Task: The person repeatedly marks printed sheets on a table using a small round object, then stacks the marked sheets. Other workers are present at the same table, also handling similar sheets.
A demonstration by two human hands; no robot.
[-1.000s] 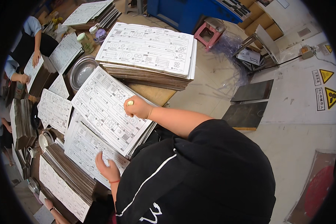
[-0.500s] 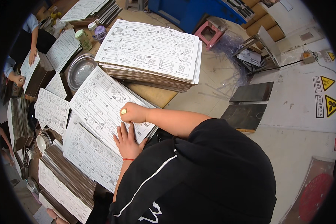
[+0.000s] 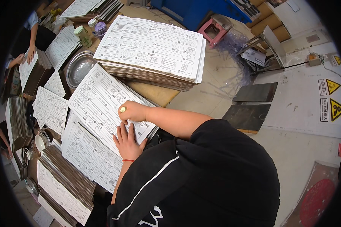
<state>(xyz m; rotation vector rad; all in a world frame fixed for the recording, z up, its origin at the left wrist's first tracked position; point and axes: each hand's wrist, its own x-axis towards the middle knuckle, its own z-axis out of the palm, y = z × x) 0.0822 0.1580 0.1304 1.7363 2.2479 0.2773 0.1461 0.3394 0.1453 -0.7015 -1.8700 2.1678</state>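
Observation:
My right hand (image 3: 135,112) is closed in a fist over a printed sheet (image 3: 93,94) of line drawings of nuts, washers and bolts. Out of the top of the fist shows the pale yellow end (image 3: 122,109) of a small handle; the rest of it is hidden. Just below, my left hand (image 3: 129,143) lies flat on the same sheet with its fingers spread, a red string around the wrist. More sheets lie under this one. A second fanned pile of printed sheets (image 3: 89,151) overlaps on the left, partly beneath it.
A thick stack of cards (image 3: 147,72) with a printed top sheet rises beyond my hands. Left of it are a metal bowl (image 3: 79,70) and bottles (image 3: 82,36). More stacks (image 3: 70,176) line the left side. Another person's hand (image 3: 31,53) handles cards at the far left. A pink stool (image 3: 215,32) stands behind.
The whole view has shifted slightly. My fist stays over the sheet and my left hand stays flat. The other person's hands have moved at their stack.

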